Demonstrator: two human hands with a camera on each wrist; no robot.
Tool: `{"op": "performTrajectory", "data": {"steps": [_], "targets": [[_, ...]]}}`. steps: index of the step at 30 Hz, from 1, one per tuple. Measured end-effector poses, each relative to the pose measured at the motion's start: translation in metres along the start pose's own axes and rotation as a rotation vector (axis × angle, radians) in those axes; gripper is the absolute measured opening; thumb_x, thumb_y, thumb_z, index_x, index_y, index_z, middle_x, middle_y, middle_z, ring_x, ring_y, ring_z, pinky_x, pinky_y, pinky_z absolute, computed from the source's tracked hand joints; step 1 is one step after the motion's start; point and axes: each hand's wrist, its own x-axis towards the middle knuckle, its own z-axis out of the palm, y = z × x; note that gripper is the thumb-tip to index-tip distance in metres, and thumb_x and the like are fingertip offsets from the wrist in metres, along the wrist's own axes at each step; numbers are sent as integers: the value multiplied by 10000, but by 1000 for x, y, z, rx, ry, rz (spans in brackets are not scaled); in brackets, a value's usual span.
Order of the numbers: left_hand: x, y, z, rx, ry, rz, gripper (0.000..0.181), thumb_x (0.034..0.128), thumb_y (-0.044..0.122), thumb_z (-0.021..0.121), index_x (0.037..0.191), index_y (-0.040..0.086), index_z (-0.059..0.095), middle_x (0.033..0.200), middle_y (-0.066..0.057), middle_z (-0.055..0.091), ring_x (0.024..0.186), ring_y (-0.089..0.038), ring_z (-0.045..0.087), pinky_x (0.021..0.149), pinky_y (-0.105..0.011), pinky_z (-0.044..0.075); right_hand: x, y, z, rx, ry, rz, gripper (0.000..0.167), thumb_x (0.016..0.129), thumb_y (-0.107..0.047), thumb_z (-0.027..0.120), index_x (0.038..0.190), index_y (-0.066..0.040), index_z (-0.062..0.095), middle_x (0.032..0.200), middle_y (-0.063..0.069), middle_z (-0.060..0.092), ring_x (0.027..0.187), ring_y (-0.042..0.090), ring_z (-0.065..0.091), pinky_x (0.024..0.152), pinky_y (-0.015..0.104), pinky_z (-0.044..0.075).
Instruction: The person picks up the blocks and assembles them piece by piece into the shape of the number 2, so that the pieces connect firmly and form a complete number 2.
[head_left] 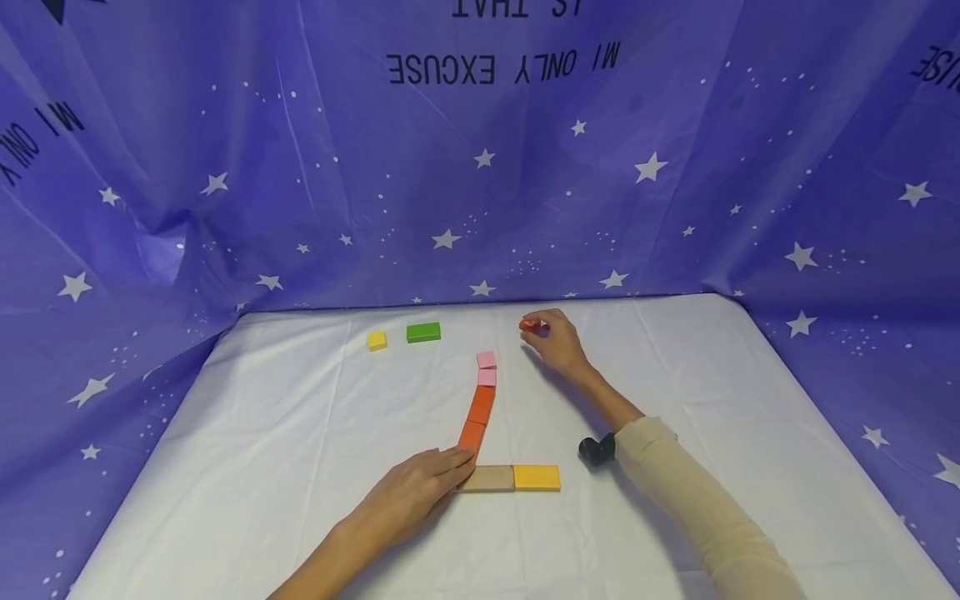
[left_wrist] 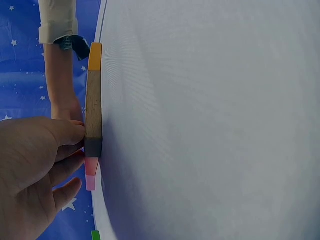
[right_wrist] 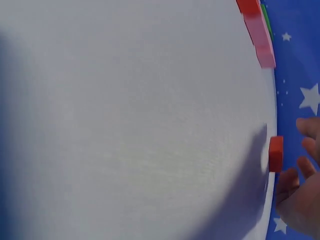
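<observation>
The small red block (head_left: 528, 325) is near the far edge of the white surface (head_left: 300, 425), to the right of two pink blocks (head_left: 487, 369) and apart from them. The right grip (head_left: 558, 343) has its fingers and thumb bent about this block, but whether they press it firmly, I cannot tell. The left grip (head_left: 416, 490) lies with fingers rather straight, holding nothing between them, and touches the corner where the row of orange blocks (head_left: 481, 405) meets the brown block (head_left: 487, 478). The red block looks like painted wood, so I judge it light, stiff and hardly fragile; its smooth paint could slip a little under dry fingertips. The best hold is probably by two opposite sides, near the middle, with a gentle pinch. The blocks in the row seem just as light, so a small push could disturb their line.
</observation>
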Motion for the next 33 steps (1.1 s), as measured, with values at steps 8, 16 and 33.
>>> {"op": "performTrajectory", "data": {"steps": [8, 16, 33], "targets": [[1, 0, -1, 0, -8, 5, 389, 903, 53, 723, 1287, 16, 666, 1327, -96, 632, 1183, -223, 619, 963, -372, 521, 6, 9, -4, -15, 15, 242, 451, 869, -118, 755, 1294, -19, 641, 1265, 197, 602, 1083, 339, 599, 947, 440, 483], [1, 0, -2, 7, -6, 8, 383, 902, 48, 723, 1281, 24, 672, 1327, -90, 632, 1185, -218, 618, 969, -373, 518, 12, 12, -4, -34, -11, 323, 467, 874, -155, 756, 1304, -23, 630, 1204, 165, 668, 1115, 318, 571, 988, 449, 451], [-1, -1, 0, 1, 2, 21, 374, 903, 54, 721, 1274, 27, 678, 1329, -93, 631, 1182, -227, 618, 968, -370, 519, 12, 13, 1, -111, -25, 277, 445, 873, -111, 720, 1293, 7, 631, 1195, 193, 669, 1096, 336, 589, 976, 462, 467]]}}
